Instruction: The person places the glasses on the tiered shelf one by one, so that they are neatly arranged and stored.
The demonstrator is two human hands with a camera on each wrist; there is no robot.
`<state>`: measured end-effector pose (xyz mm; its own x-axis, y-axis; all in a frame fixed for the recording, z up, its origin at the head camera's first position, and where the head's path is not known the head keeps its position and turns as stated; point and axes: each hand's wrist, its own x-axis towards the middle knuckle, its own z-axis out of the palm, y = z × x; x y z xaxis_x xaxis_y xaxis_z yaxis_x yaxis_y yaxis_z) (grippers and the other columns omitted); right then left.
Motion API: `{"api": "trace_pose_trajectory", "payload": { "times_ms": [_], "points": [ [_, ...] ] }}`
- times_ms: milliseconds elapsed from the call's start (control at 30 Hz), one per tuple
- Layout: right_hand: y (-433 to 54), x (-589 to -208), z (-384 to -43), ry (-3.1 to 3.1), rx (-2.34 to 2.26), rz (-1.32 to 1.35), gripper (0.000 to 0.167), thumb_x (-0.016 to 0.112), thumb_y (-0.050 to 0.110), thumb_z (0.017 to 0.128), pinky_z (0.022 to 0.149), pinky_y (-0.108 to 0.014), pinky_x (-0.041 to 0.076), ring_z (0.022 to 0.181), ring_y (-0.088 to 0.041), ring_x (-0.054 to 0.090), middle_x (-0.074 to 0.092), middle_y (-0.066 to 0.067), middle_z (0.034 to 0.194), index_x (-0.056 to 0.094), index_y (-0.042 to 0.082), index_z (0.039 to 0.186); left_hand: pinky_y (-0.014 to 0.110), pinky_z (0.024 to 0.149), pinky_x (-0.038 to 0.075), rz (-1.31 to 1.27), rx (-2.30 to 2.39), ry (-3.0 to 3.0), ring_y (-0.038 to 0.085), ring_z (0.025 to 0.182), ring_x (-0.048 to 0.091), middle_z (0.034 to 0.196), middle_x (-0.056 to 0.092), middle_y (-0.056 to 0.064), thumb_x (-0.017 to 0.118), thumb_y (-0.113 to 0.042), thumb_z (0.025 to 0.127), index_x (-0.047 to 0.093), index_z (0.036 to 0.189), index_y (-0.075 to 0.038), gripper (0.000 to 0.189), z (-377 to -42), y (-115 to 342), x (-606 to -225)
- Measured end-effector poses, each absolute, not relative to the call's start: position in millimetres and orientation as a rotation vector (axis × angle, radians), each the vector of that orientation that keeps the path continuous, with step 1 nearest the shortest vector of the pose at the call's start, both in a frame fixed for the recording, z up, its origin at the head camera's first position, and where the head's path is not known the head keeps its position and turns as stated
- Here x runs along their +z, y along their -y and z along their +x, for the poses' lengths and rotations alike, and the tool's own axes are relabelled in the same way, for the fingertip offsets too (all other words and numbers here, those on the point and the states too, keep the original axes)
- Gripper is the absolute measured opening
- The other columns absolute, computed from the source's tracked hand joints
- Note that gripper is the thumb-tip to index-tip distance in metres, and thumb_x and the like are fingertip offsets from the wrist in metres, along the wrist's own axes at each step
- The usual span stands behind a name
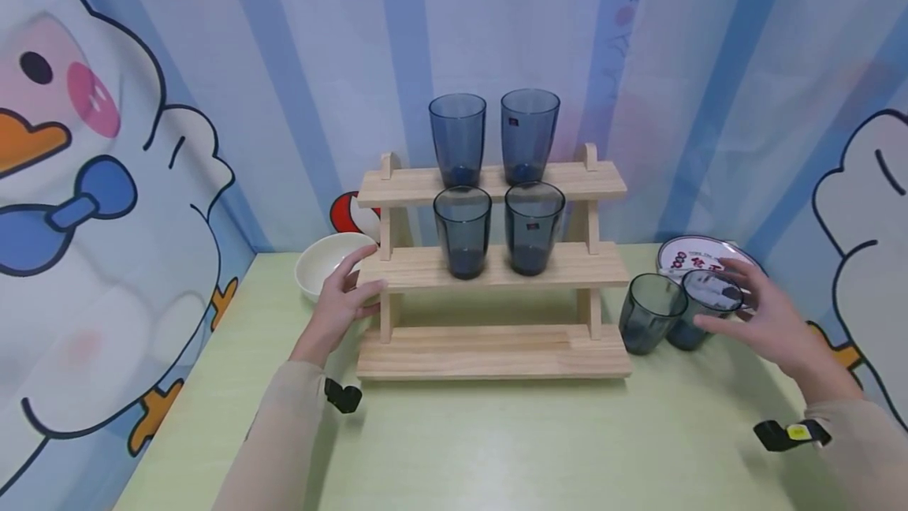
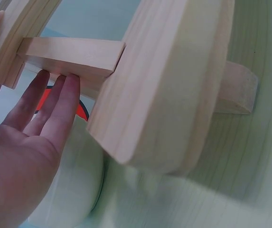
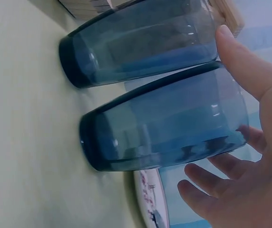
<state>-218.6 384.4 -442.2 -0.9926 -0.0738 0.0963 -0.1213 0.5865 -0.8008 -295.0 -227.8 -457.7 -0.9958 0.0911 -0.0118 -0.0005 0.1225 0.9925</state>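
A three-tier wooden display rack stands on the table. My left hand holds the left end of its middle shelf, and in the left wrist view several fingertips touch the wooden post. Two blue-grey drinking glasses stand on the middle shelf, two more on the top one. Right of the rack, two glasses stand side by side on the table. My right hand is around the rim of the outer glass, its fingers loosely spread.
A white bowl sits behind my left hand. A white plate with red print lies behind the two glasses on the right. Behind the table hangs a blue striped backdrop with cartoon ducks.
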Motion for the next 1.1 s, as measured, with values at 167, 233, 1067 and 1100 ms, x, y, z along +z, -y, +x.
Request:
{"api": "trace_pose_trajectory", "payload": {
  "times_ms": [167, 233, 1067, 1100],
  "points": [
    [-381, -454, -217, 2.724, 1.398, 0.098, 0.113, 0.083, 0.023, 0.093, 0.107, -0.077, 0.038, 0.142, -0.064, 0.029, 0.020, -0.037, 0.164, 0.001, 0.011, 0.169, 0.056, 0.102, 0.055, 0.105, 2.036, -2.294, 0.040, 0.136, 0.054, 0.159, 0.046, 0.016, 0.074, -0.023, 0.100, 0.042, 0.161, -0.033, 0.069, -295, 227, -457],
    [-380, -459, -217, 2.701, 1.391, 0.080, 0.111, 0.082, 0.024, 0.094, 0.108, -0.051, 0.052, 0.140, -0.055, 0.037, 0.026, -0.035, 0.163, 0.001, 0.014, 0.170, 0.056, 0.102, 0.055, 0.101, 2.036, -2.290, 0.040, 0.137, 0.054, 0.159, 0.045, 0.016, 0.074, -0.023, 0.100, 0.042, 0.161, -0.033, 0.069, -296, 226, -457],
    [-376, -477, -215, 2.413, 1.706, -0.006, 0.084, 0.076, 0.011, 0.097, 0.085, -0.007, 0.053, 0.111, 0.008, 0.052, 0.046, 0.015, 0.133, 0.028, 0.018, 0.165, 0.057, 0.103, 0.054, 0.091, 2.041, -2.291, 0.040, 0.138, 0.052, 0.159, 0.045, 0.016, 0.073, -0.022, 0.100, 0.040, 0.162, -0.030, 0.071, -296, 229, -458],
    [-376, -477, -215, 2.415, 1.708, -0.005, 0.083, 0.076, 0.010, 0.098, 0.084, -0.007, 0.053, 0.110, 0.008, 0.052, 0.046, 0.017, 0.132, 0.027, 0.017, 0.165, 0.057, 0.102, 0.054, 0.093, 2.041, -2.291, 0.040, 0.138, 0.053, 0.159, 0.045, 0.016, 0.073, -0.022, 0.100, 0.040, 0.162, -0.030, 0.071, -296, 229, -458]
  ]
}}
